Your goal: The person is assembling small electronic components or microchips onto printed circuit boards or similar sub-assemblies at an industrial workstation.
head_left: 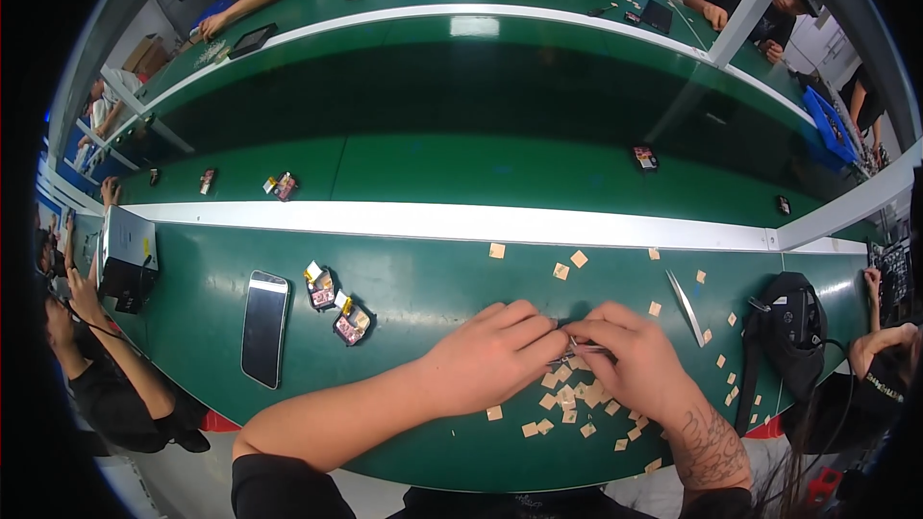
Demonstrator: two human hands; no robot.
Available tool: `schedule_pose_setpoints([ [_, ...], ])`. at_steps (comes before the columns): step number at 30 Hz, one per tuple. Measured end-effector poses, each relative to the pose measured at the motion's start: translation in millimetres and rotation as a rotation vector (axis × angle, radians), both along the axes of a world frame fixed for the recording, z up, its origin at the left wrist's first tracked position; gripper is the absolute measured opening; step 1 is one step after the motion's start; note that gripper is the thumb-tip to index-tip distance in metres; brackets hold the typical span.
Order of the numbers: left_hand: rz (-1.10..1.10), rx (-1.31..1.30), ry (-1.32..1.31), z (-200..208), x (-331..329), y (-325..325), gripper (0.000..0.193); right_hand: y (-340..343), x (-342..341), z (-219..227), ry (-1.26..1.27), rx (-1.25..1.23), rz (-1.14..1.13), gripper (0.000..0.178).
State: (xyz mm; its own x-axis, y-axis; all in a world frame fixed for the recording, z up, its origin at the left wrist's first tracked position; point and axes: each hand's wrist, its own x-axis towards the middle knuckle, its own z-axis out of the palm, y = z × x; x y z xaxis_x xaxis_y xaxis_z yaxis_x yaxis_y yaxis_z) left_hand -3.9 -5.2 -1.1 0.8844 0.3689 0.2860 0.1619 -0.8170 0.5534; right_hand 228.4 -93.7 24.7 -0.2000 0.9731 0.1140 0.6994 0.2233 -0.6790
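Observation:
My left hand (500,351) and my right hand (625,351) meet above the green table (404,279), fingertips almost touching. Both are closed in a pinch around something small with a thin metallic part, mostly hidden by the fingers; I cannot make out its kind. Below and around them lie several small beige square pieces (569,402), thickest under my right hand. A pair of silver tweezers (686,308) rests to the right of my hands. Left of them sit two small dark-cased electronic units (353,322) with pink insides and white-and-yellow tabs.
A phone (264,330) lies at left, near a white box (129,248). At right is a black bag (793,332) with a cable. A white rail (461,221) separates my table from a green belt (461,168) carrying several units. Other people work around the far table and both sides.

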Motion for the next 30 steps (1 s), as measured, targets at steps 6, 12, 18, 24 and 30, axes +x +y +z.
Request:
schedule_pose_setpoints([
  [6, 0.008, -0.034, -0.017, 1.2, -0.8, 0.6, 0.035, 5.5, 1.2, 6.9, 0.101, -0.158, -0.034, 0.022],
  [12, 0.014, -0.039, -0.023, 3.1, -1.0, 1.7, 0.034, 8.2, 2.3, 7.9, 0.106, -0.169, 0.006, 0.023],
  [18, 0.016, -0.045, -0.030, 3.8, -0.9, 2.0, 0.033, 7.5, 2.4, 4.3, 0.131, -0.181, 0.021, 0.024],
  [24, 0.021, -0.048, -0.037, 3.3, -1.1, 0.6, 0.035, 4.8, -2.8, 7.6, 0.078, -0.177, -0.017, 0.020],
  [30, 0.029, -0.045, -0.035, 6.2, -1.2, -0.7, 0.035, 3.1, -6.9, 8.4, 0.087, -0.172, -0.050, 0.018],
])
